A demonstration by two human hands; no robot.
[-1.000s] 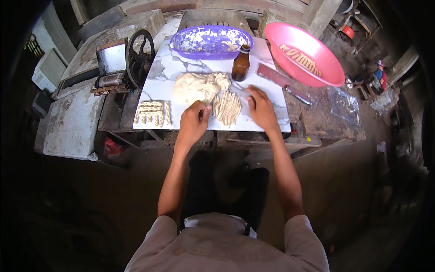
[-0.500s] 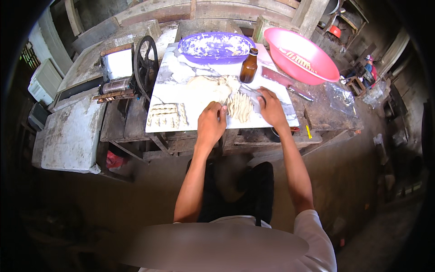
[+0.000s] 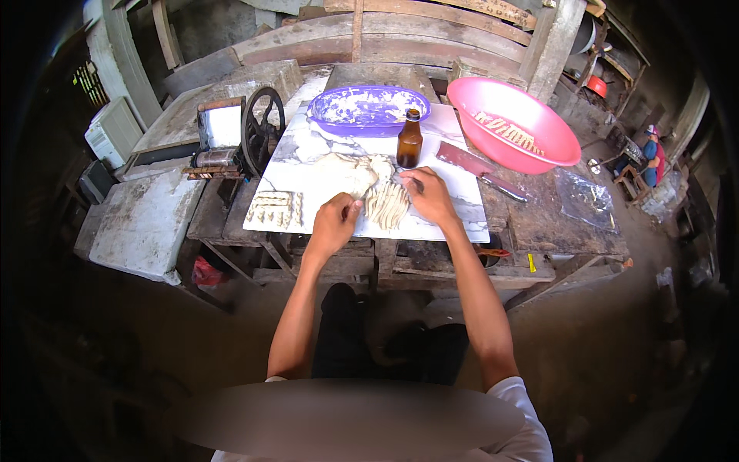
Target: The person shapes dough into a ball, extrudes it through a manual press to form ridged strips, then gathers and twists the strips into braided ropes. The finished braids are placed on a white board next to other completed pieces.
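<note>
Both hands' fingers curled on dough strips (image 3: pixel 387 204): left hand (image 3: pixel 333 224), right hand (image 3: pixel 429 195), grip unclear.

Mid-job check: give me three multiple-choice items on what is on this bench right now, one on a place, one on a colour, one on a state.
1. Where does the brown bottle stand?
A. On the white slab, just in front of the purple basin
B. Inside the pink basin
C. On the floor

2. What colour is the basin that holds the row of dough pieces?
A. Purple
B. Pink
C. Green

3. What are the hands doing?
A. Both lifted off the slab
B. Both gripping the bottle
C. The left hand and right hand rest at either side of the dough strips

Answers: 1 A, the bottle stands on the slab below the purple rim. 2 B, the pieces lie in the pink basin. 3 C, both hands flank the strips.
</note>
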